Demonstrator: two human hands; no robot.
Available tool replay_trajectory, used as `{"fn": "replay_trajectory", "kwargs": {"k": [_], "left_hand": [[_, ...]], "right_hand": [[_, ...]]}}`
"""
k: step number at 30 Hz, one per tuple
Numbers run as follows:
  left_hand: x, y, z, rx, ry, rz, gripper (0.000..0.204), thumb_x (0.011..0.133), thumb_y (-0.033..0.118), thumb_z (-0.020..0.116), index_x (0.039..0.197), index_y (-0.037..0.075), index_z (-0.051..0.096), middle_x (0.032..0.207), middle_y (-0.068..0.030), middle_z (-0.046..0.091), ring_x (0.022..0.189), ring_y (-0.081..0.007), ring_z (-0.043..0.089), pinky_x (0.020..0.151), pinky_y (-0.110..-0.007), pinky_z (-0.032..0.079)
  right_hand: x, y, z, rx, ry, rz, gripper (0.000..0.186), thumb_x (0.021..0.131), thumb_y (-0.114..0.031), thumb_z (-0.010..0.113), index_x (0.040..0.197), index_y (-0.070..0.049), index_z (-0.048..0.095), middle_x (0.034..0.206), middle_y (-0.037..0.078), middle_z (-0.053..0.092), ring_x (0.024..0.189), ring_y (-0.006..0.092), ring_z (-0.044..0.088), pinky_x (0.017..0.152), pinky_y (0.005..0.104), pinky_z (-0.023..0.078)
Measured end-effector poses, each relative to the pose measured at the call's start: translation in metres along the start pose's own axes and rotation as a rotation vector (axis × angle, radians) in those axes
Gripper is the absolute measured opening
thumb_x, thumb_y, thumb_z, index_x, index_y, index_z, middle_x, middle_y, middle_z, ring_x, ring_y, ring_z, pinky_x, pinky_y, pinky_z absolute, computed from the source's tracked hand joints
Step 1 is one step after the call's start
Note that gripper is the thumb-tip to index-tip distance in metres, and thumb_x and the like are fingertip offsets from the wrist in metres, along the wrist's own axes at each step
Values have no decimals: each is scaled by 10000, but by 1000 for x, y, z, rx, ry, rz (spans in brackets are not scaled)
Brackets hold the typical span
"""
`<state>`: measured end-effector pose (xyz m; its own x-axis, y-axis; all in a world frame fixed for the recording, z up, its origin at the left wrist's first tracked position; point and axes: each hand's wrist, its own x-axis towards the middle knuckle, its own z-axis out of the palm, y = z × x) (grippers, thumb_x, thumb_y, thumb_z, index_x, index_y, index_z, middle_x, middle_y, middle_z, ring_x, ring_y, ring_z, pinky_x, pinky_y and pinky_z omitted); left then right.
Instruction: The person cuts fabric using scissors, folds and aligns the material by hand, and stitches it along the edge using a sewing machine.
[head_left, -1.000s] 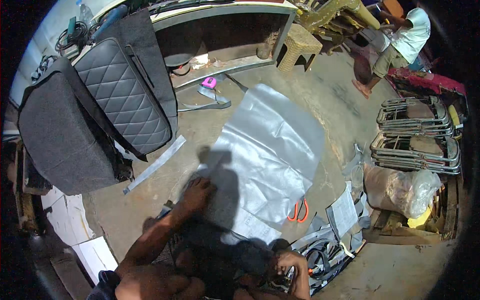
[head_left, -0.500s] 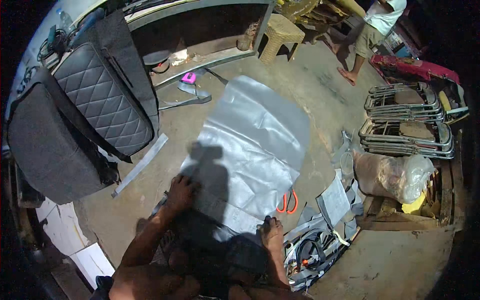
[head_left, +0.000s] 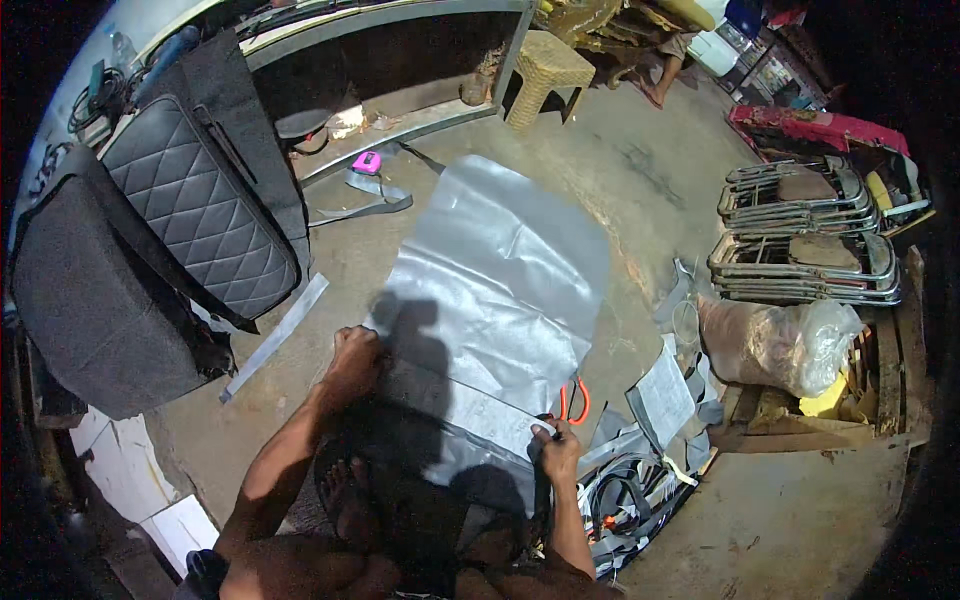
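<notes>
A silver sheet (head_left: 510,260), smooth and leather-like with a few creases, lies on the floor before me. Along its near part runs a paler grey band (head_left: 490,415) that looks like its folded-over edge. My left hand (head_left: 355,362) is closed at the band's left end, in shadow, knuckles up. At the right end my right hand (head_left: 558,450) pinches the corner between thumb and fingers. Orange-handled scissors (head_left: 575,402) lie just beyond that hand, their blades hidden by the sheet. My own shadow darkens the sheet's near left.
A pink tape measure (head_left: 367,162) and grey strips (head_left: 275,338) lie on the floor. Black quilted seat covers (head_left: 200,200) stand left. Scraps (head_left: 662,400), a plastic-wrapped bundle (head_left: 775,345) and stacked metal frames (head_left: 800,265) are right. A stool (head_left: 545,75) stands far off, near another person's leg (head_left: 665,80).
Both hands have shifted slightly away from me, and the grey band has moved with them, baring more silver sheet on its near side. The other person has moved farther back.
</notes>
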<state>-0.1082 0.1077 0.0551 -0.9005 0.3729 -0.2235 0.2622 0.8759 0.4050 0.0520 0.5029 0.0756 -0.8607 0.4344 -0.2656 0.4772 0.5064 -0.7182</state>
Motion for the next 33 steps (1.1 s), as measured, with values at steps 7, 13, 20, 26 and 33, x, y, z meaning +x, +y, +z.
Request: {"fn": "replay_trajectory", "kwargs": {"k": [7,13,20,26,33], "left_hand": [[11,-21,22,72,227,131,120,806,187,625,840,123,720,927,-108,663,1005,-321,572,886,-529,367],[23,-29,2,43,97,124,333,724,124,735,1045,211,735,1033,-46,696,1096,-265,593,966,-459,367],[24,-27,5,33,105,122,287,745,97,700,1021,173,726,984,-48,670,1042,-273,591,908,-457,416],[17,-33,11,-21,200,164,285,756,80,668,1022,162,728,967,-57,648,1026,-291,584,914,-461,415],[17,-22,6,-11,206,169,283,763,99,671,1033,157,734,933,-73,649,1014,-302,581,892,-460,433]], "right_hand": [[24,13,13,135,-28,171,254,857,-143,786,1029,23,702,712,-12,599,624,86,514,564,283,411],[35,37,20,248,33,99,213,847,-151,801,949,23,736,745,-31,620,677,76,513,619,265,419],[23,18,18,78,112,76,264,837,-178,810,1024,3,763,767,9,690,689,91,575,657,268,471],[14,-1,15,91,102,98,344,847,-255,792,1089,-16,748,797,77,728,715,138,639,707,310,509],[15,16,21,81,140,9,307,862,-250,767,1050,-8,755,782,87,726,703,140,642,687,317,509]]}}
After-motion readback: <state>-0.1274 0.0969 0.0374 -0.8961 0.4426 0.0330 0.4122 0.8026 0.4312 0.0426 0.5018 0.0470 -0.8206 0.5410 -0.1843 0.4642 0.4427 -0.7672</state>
